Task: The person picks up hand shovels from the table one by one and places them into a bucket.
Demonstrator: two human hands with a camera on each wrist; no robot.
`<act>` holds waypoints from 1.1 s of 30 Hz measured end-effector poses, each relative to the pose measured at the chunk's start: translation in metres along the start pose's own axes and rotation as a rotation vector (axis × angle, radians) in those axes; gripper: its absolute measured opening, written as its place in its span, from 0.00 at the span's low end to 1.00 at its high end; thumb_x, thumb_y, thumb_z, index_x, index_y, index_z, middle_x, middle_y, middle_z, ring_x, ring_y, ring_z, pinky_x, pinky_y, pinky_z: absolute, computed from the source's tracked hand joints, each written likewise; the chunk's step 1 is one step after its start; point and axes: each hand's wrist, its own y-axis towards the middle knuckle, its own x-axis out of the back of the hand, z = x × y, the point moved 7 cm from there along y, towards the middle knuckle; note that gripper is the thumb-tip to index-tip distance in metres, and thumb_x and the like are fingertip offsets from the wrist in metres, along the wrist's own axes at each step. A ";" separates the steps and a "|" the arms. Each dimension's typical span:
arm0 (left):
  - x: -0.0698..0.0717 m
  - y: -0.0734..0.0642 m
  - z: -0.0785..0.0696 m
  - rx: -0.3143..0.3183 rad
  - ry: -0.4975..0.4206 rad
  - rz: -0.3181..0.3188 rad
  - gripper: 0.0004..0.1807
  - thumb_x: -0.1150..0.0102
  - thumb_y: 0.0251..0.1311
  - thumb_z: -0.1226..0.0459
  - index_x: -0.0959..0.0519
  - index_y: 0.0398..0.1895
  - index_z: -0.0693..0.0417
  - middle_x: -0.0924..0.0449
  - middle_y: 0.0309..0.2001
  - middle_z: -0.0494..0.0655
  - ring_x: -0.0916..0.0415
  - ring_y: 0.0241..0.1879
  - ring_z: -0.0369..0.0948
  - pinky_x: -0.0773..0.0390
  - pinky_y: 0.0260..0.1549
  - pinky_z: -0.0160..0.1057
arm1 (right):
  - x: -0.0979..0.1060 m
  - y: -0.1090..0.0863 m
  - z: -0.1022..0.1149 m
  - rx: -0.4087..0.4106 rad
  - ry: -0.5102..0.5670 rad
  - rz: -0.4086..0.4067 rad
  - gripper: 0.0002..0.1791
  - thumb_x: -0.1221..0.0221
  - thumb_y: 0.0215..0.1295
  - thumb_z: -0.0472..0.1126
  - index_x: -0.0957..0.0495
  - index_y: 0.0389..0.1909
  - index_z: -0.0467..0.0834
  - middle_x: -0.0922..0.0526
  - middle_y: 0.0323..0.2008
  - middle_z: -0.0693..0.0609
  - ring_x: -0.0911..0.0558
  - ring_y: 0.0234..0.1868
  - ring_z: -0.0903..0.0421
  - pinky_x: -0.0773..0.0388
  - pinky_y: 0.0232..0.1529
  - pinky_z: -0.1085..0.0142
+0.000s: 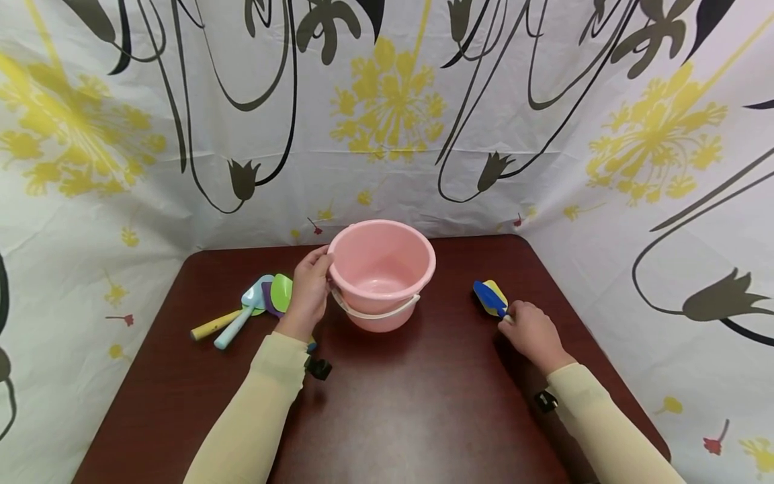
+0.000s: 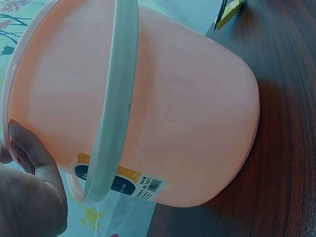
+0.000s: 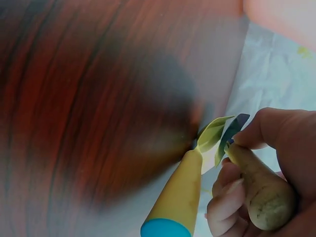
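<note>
My left hand (image 1: 310, 292) grips the rim of a pink bucket (image 1: 381, 259), fingers outside and thumb at the edge. The bucket's pale handle (image 2: 118, 98) hangs down its side, and a label (image 2: 143, 185) shows near it. At the right, my right hand (image 1: 535, 336) holds a small blue toy trowel (image 1: 487, 296) by its beige handle (image 3: 264, 190). A yellow trowel (image 1: 498, 290) lies close beside the blue one, partly under it in the head view. Its yellow handle (image 3: 177, 192) with a blue end stands outside my curled fingers.
Left of the bucket lie several toy tools in a pile: a light blue trowel (image 1: 234, 327), a green blade (image 1: 281, 292), a purple blade (image 1: 268, 300) and a yellow handle (image 1: 214, 326). The dark red table (image 1: 417, 417) backs onto a patterned curtain (image 1: 387, 188).
</note>
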 end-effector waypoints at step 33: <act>0.000 -0.001 0.000 -0.017 -0.017 0.013 0.22 0.44 0.84 0.59 0.23 0.74 0.59 0.21 0.68 0.56 0.21 0.62 0.50 0.20 0.65 0.50 | 0.051 -0.015 0.045 0.016 0.213 -0.060 0.15 0.37 0.79 0.44 0.16 0.54 0.36 0.11 0.43 0.43 0.17 0.38 0.50 0.21 0.39 0.57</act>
